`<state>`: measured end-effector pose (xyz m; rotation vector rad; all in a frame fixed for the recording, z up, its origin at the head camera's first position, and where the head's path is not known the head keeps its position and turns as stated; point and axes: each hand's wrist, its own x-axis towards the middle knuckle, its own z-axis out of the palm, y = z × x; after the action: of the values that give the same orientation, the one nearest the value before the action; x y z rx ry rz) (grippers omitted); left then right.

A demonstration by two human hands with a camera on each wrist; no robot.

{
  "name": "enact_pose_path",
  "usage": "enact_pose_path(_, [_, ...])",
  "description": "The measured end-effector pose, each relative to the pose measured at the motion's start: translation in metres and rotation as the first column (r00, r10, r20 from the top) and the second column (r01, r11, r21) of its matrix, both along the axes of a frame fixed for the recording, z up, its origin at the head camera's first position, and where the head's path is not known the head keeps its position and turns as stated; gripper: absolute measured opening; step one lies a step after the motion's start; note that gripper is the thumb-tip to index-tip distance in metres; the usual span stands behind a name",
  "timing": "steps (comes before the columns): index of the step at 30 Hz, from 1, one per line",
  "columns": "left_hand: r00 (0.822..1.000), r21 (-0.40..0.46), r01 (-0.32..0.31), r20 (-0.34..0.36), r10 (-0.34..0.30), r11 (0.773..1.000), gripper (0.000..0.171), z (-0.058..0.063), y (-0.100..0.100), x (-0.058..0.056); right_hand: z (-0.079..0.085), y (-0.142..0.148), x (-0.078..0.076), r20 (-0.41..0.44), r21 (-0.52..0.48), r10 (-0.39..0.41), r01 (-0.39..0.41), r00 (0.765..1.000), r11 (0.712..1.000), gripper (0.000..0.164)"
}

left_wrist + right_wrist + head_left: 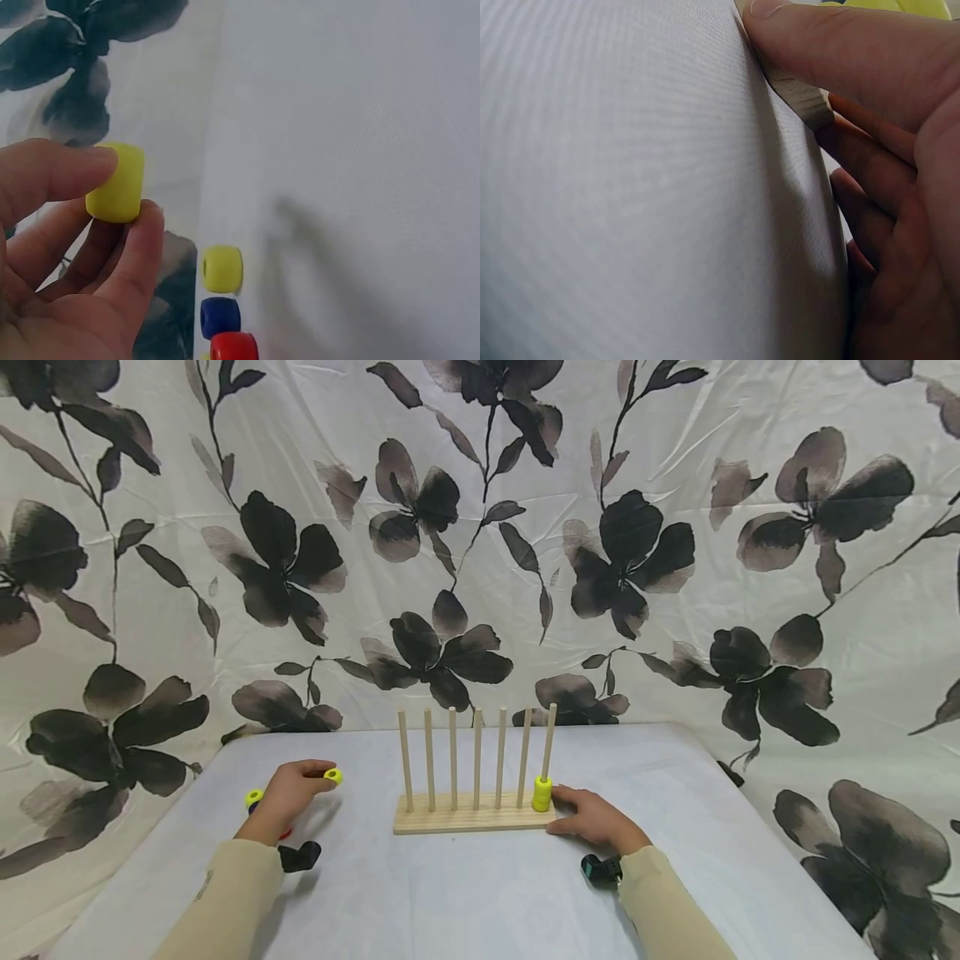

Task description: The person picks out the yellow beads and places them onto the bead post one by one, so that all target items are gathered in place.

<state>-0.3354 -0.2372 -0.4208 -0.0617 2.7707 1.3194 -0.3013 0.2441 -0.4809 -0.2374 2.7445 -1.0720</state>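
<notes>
My left hand (pixel 285 797) pinches a yellow bead (pixel 120 187) between thumb and fingers, raised over the left side of the table. Before me stands a wooden peg rack (pixel 472 822) with a row of several upright pegs. Yellow beads (pixel 542 796) are stacked low on its rightmost peg; the other pegs are bare. With thumb at the front and fingers round the end, my right hand (pixel 596 820) grips the right end of the rack's base. In the right wrist view, the base's wooden corner (pixel 806 101) shows between thumb and fingers.
Left of the rack, loose beads lie near the left hand: a yellow one (pixel 223 268), a blue one (pixel 220 318) and a red one (pixel 234 348). My left forearm partly hides them in the head view. A flowered cloth (pixel 525 568) hangs behind the white table (pixel 450 902).
</notes>
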Motion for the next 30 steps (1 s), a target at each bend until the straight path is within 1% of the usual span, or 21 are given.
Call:
enact_pose_path(6, [1.000,0.050,0.004,0.014,-0.004,0.999,0.054,0.007,0.004,0.003,-0.001,0.000,-0.001,-0.006,0.000,0.005,-0.005,1.000,1.000,0.076])
enact_pose_path(12, [1.000,0.067,0.011,0.003,-0.011,0.998,0.057,0.016,0.009,0.003,-0.002,0.001,-0.001,-0.018,0.011,0.010,-0.010,1.000,1.000,0.077])
enact_pose_path(16, [1.000,0.068,0.025,-0.014,-0.025,0.997,0.058,0.025,0.013,0.005,-0.002,0.001,-0.001,-0.018,0.012,0.009,-0.008,1.000,1.000,0.077])
enact_pose_path(22, [0.998,0.073,0.053,-0.049,-0.049,0.996,0.055,0.039,0.021,0.009,0.000,0.001,0.000,-0.034,0.017,0.008,-0.007,0.999,1.000,0.075])
enact_pose_path(24, [0.997,0.060,0.061,-0.051,-0.058,0.996,0.054,0.043,0.024,0.010,0.000,0.002,0.000,-0.040,0.019,0.011,-0.010,0.999,1.000,0.075])
enact_pose_path(30, [0.994,0.055,0.088,-0.075,-0.084,0.995,0.051,0.056,0.032,0.015,0.001,0.001,0.001,-0.022,0.011,0.007,-0.007,1.000,1.000,0.075])
